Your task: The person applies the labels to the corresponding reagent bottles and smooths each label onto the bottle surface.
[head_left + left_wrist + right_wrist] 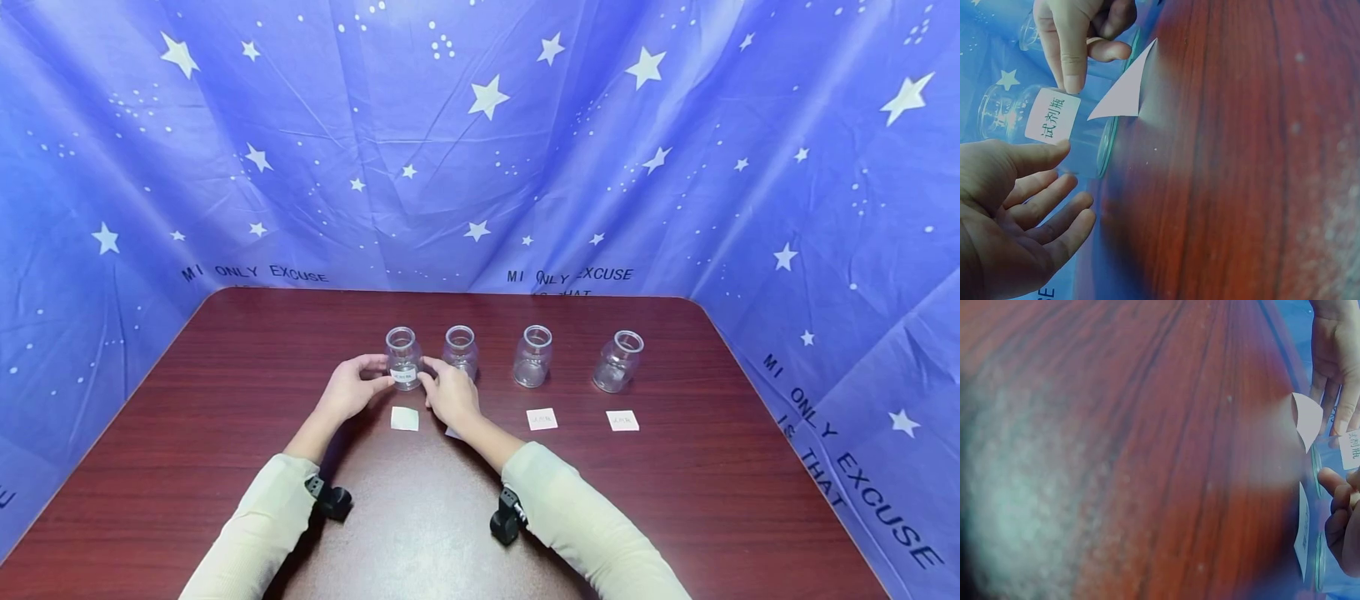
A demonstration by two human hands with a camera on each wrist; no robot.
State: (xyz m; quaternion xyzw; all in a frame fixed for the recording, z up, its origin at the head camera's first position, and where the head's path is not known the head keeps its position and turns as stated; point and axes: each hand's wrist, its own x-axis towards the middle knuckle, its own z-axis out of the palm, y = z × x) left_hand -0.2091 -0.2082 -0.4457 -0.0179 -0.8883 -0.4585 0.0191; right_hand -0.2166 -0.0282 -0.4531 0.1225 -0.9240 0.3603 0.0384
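Note:
A clear glass jar [401, 335] stands upright at the left end of a row, between my two hands. On its front is a white label [1054, 117] with printed characters. My left hand [352, 389] holds the jar's left side, thumb on one end of the label and the other fingers loosely bent. From the right, my right hand [453, 396] holds the same jar, its thumb [1073, 72] pressing the label's other end. A small pale paper square [405, 418] lies just in front of the jar, a corner lifted in the left wrist view.
A second jar [460, 336], partly behind my right hand, stands close by. Farther right are a third jar [533, 358] and a fourth jar [618, 362]. Written labels [542, 418] lie before these two; another paper [453, 433] shows beneath my right wrist. A starry curtain [480, 167] encloses the table.

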